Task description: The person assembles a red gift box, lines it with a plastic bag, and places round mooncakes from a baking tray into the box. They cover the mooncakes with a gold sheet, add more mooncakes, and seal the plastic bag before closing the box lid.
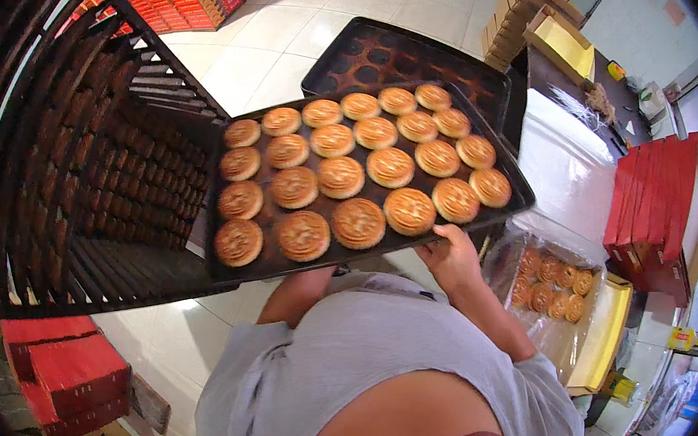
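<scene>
A black baking tray (362, 255) lies across the view before me, filled with rows of round golden mooncake-like pastries (376, 132) with patterned tops. My right hand (452, 255) grips its near edge toward the right, with fingertips on the rim. My left arm reaches under the tray's near side left of centre; my left hand is hidden beneath it. The tray's left end is at the opening of a dark metal rack (229, 288), whose levels hold many pastries (121, 172). Beyond the tray lies an empty dark tray (401, 46) with round marks on its surface.
At right, a plastic-lined carton holds pastries (550, 283), beside a table (562, 151) under plastic sheeting. Red boxes (653, 199) stand at far right, more red boxes (78, 374) at lower left. Cardboard trays (525, 14) are stacked at upper right, red cartons (192, 4) at the top.
</scene>
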A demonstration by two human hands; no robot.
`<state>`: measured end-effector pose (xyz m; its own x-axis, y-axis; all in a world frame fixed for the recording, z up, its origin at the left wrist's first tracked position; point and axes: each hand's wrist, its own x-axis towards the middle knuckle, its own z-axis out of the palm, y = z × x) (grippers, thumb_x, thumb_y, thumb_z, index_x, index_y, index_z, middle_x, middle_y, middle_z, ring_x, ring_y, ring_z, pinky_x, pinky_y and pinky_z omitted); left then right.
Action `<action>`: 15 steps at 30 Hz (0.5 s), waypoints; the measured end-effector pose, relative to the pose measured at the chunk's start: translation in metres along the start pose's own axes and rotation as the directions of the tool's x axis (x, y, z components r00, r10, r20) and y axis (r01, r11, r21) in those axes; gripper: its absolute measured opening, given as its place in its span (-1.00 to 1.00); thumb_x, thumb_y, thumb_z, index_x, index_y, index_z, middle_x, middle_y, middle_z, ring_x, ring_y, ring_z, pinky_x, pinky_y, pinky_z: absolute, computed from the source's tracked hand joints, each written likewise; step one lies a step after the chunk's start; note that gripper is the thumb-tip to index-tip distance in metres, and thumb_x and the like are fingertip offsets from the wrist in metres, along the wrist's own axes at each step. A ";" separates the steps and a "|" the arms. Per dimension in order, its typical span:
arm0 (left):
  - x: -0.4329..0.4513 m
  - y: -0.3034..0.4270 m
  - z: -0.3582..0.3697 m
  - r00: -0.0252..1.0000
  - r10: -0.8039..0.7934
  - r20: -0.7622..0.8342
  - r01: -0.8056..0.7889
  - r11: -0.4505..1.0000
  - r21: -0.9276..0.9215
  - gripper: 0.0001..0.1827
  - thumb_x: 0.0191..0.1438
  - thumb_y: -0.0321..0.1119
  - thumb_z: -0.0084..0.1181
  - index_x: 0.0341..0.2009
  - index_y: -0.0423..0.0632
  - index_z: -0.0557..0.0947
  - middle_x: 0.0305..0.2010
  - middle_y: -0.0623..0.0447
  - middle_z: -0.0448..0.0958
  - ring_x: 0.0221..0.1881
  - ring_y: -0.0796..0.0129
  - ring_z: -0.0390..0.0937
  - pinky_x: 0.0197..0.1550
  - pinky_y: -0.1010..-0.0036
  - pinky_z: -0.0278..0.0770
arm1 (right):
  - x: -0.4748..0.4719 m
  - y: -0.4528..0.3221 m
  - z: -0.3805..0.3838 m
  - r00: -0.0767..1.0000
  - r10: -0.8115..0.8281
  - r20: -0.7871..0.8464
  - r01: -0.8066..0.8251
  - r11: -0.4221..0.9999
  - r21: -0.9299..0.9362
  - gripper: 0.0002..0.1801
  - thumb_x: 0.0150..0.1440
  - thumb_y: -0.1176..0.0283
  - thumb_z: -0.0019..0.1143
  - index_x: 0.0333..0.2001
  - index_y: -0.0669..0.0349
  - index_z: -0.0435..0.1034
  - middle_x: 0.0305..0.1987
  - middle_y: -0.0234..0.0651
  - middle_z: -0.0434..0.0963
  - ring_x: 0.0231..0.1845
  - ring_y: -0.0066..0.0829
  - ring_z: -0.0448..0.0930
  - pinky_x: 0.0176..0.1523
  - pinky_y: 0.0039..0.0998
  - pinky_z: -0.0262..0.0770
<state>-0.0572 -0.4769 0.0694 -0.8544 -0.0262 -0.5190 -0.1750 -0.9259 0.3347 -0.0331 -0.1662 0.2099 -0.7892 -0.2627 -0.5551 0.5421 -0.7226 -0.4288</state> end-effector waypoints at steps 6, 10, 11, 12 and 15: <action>0.082 -0.008 0.010 0.959 -0.278 -0.053 0.278 0.961 -0.002 -0.50 0.40 -0.07 0.01 0.26 -0.13 0.51 0.17 -0.04 0.60 0.07 0.16 0.59 0.22 0.26 0.54 | 0.037 0.015 -0.016 0.972 -0.012 -0.234 0.050 0.986 0.161 -0.73 0.23 0.54 0.08 0.02 0.32 0.39 0.05 -0.12 0.62 0.06 -0.12 0.66 0.23 -0.02 0.63; 0.109 -0.010 0.009 0.914 -0.395 -0.094 0.398 0.917 0.007 -0.50 0.41 -0.06 -0.01 0.27 -0.14 0.51 0.18 -0.04 0.60 0.08 0.16 0.59 0.23 0.26 0.54 | 0.052 0.026 -0.015 0.965 0.120 -0.232 -0.067 0.972 0.226 -0.84 0.30 0.49 0.10 -0.08 0.34 0.42 -0.06 -0.18 0.62 -0.03 -0.17 0.64 0.23 -0.09 0.65; 0.113 -0.011 0.007 0.902 -0.420 -0.099 0.424 0.906 0.014 -0.49 0.41 -0.06 -0.02 0.27 -0.14 0.51 0.19 -0.04 0.60 0.08 0.16 0.59 0.23 0.26 0.54 | 0.056 0.029 -0.015 0.973 0.139 -0.185 -0.088 0.962 0.257 -0.86 0.32 0.49 0.08 -0.10 0.33 0.42 -0.06 -0.20 0.61 0.01 -0.18 0.63 0.24 -0.11 0.64; 0.114 -0.011 0.004 0.889 -0.445 -0.111 0.449 0.893 0.022 -0.49 0.41 -0.06 -0.02 0.27 -0.14 0.51 0.19 -0.04 0.60 0.09 0.16 0.59 0.23 0.25 0.53 | 0.061 0.032 -0.018 0.972 0.177 -0.158 -0.127 0.951 0.282 -0.86 0.33 0.48 0.07 -0.10 0.33 0.42 -0.04 -0.22 0.60 0.04 -0.20 0.60 0.28 -0.16 0.61; 0.104 -0.011 -0.008 0.837 -0.527 -0.150 0.539 0.841 0.050 -0.49 0.42 -0.05 -0.04 0.28 -0.14 0.51 0.20 -0.04 0.60 0.09 0.16 0.58 0.24 0.25 0.53 | 0.082 0.046 -0.026 0.966 0.130 -0.222 -0.076 0.968 0.238 -0.91 0.29 0.51 0.06 -0.17 0.30 0.38 -0.07 -0.24 0.55 -0.01 -0.24 0.58 0.32 -0.13 0.57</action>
<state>-0.1401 -0.4722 0.0059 -0.5494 0.4096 -0.7283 -0.6319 -0.7740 0.0415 -0.0655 -0.2039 0.1263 -0.6281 -0.2061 -0.7503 0.5164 -0.8317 -0.2039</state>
